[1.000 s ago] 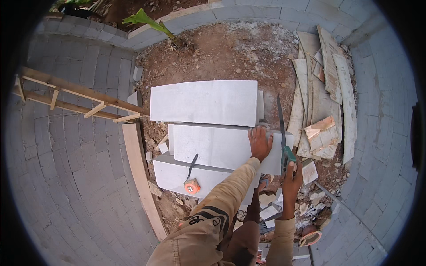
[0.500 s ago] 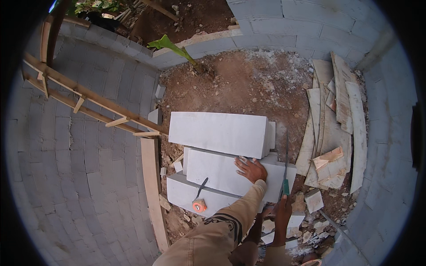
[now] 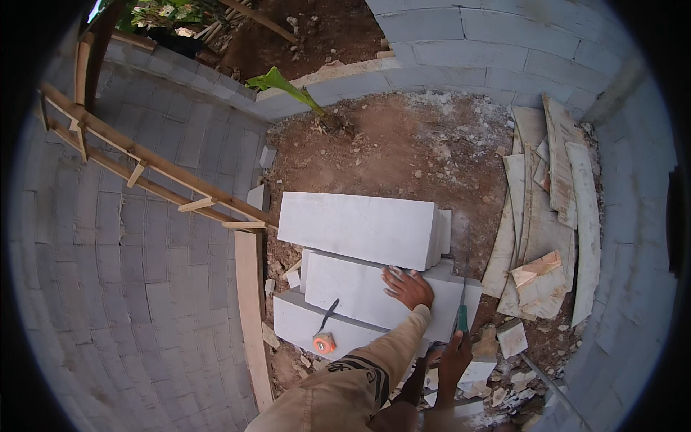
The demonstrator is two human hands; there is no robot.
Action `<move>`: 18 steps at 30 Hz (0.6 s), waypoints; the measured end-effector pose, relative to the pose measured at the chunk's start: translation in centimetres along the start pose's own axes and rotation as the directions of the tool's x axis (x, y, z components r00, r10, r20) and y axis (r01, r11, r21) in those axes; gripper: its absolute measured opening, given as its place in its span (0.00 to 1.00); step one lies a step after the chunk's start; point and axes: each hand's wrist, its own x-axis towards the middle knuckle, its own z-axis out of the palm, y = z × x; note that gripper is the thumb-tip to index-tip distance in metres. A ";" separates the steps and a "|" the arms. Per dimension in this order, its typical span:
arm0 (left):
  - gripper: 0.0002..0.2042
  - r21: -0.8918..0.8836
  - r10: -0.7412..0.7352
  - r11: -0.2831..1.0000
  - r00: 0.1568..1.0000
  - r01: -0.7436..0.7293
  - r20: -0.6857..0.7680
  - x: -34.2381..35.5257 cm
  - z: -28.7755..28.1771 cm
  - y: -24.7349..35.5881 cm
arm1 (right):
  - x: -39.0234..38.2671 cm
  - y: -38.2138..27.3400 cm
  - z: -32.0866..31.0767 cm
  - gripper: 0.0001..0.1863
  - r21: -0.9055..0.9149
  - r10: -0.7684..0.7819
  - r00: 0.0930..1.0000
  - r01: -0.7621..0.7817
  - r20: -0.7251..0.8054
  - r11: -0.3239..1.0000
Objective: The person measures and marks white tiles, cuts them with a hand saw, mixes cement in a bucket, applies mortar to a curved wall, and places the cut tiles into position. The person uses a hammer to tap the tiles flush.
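Our left hand lies spread on the white block; rightward, our right hand grips the saw, the block's end seemingly not yet severed.

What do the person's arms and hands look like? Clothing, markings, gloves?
Left arm: long tan sleeve, dark band with black curling motif around the forearm. Left hand and right hand: no gloves. Right arm's clothing can't be made out clearly.

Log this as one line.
left hand: on middle block | right hand: holding green-handled saw near block's right end | tape measure: on nearest block
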 end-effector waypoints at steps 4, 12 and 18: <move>0.34 -0.110 0.012 0.994 1.000 -0.011 0.015 0.0 -1.0 -0.4 | 0.2 -0.9 -0.4 0.28 -0.017 0.021 1.000 -0.021 0.001 1.000; 0.36 -0.036 -0.121 0.992 0.993 0.121 -0.002 0.4 -1.7 -0.6 | -0.3 -1.1 -0.5 0.27 0.098 -0.045 0.999 0.044 0.008 0.994; 0.35 0.040 -0.115 0.992 0.992 0.117 -0.046 0.4 -0.4 -0.6 | 0.0 -0.5 0.2 0.26 0.056 0.092 0.995 -0.093 0.025 0.994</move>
